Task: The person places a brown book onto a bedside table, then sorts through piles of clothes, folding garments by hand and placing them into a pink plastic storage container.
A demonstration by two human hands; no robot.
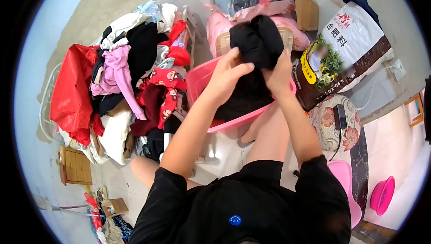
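A bunched black garment (pixel 256 40) is held up between my two hands, over a pink plastic tub (pixel 197 84). My left hand (pixel 230 71) is closed on the garment's near left edge, its thumb pointing right across the front. On the other side, my right hand (pixel 279 72) grips the lower right edge, with most of its fingers hidden by the cloth. More black cloth (pixel 247 96) lies in the tub below. Whether it joins the held garment I cannot tell.
A high pile of clothes (pixel 116 69) with a red bag (pixel 74 93) is at left. Behind the tub stand a beige basket (pixel 223 42) and a pink bag (pixel 215 22). A fertilizer sack (pixel 354 42), floral stool (pixel 323 114) and pink basin (pixel 382 195) are at right.
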